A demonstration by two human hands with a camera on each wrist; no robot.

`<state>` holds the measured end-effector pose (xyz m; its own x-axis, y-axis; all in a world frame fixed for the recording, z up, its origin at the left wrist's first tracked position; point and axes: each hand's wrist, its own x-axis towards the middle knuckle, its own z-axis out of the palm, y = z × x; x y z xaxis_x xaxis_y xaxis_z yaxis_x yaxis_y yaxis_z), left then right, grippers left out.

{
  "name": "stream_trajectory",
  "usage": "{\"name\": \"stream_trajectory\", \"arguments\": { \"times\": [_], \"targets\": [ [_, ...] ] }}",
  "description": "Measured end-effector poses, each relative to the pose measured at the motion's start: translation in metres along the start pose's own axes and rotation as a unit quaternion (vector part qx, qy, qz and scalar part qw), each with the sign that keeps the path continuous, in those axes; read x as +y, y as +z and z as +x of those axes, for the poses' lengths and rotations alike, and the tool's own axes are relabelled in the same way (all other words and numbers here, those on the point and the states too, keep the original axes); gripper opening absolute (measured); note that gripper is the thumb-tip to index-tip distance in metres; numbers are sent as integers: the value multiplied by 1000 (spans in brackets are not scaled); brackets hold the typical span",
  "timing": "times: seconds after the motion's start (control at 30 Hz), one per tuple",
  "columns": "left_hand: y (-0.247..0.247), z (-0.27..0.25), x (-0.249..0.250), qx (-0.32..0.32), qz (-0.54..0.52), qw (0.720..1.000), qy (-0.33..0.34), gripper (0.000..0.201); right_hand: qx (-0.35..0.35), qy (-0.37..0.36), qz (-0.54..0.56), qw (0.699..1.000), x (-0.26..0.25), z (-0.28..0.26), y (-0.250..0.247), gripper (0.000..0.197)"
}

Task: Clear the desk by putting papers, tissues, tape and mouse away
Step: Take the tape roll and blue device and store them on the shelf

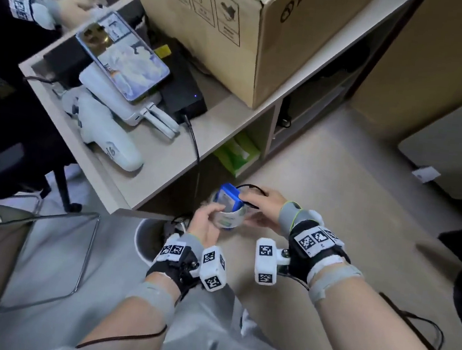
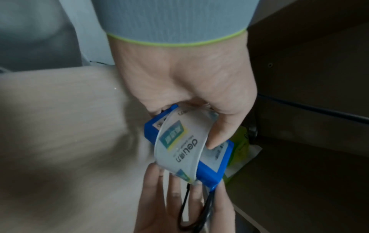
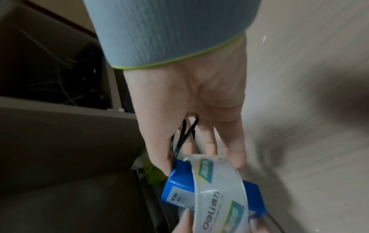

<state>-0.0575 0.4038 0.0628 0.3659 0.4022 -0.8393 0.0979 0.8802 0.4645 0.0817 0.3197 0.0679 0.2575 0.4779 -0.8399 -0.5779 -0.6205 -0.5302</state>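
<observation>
Dominating your view, the cardboard box [image 1: 241, 30] sits on the worktop [image 1: 149, 165], with a phone [image 1: 121, 59] propped nearer the far edge. Below the worktop, a shelf compartment holds a green tissue pack [image 1: 235, 155]. Your left hand [image 1: 206, 224] curls around the roll of clear tape [image 1: 230, 218], held in the air below the worktop's corner. Your right hand [image 1: 264, 205] grips a blue battery pack [image 1: 228, 197] poking through the roll, its black cord [image 1: 251, 187] looping over your fingers.
</observation>
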Motion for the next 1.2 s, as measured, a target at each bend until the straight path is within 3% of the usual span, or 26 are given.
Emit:
{"name": "stream_trajectory", "arguments": {
  "times": [0.13,0.23,0.3,0.4,0.5,0.6,0.67,0.73,0.8,0.9,1.03,1.13,1.2],
  "targets": [
    [-10,16,-3,29,21,999,6,41,20,-19,5,1000,2,28,11,45],
    [-13,29,-7,52,26,998,37,64,14,-70,13,997,-1,39,14,29],
    [-15,37,-3,85,8,995,42,68,3,-105,13,994,-5,47,19,27],
    [-19,46,0,141,35,988,54,35,1,-139,-53,989,-9,57,30,34],
    [-17,40,0,151,129,979,55,21,52,-131,-127,982,-7,65,36,62],
    [-13,37,-6,147,107,982,46,22,129,-113,-160,972,-9,63,33,83],
    [-9,35,-6,134,88,986,34,29,146,-115,-153,971,-12,62,28,83],
    [-7,37,-7,123,75,989,33,24,151,-116,-131,973,-18,61,23,63],
    [-3,36,-5,113,72,990,34,18,143,-101,-155,972,-20,58,20,40],
    [-4,36,-3,98,72,992,31,21,120,-75,-199,970,-15,59,24,39],
    [-15,37,-5,108,49,992,40,23,50,-82,-181,979,-9,60,46,24],
    [-21,35,-6,122,15,992,38,37,24,-63,-145,987,-8,62,63,37],
    [-24,36,-2,133,-6,990,39,43,2,-46,-136,990,-1,77,69,58]
  ]
}}
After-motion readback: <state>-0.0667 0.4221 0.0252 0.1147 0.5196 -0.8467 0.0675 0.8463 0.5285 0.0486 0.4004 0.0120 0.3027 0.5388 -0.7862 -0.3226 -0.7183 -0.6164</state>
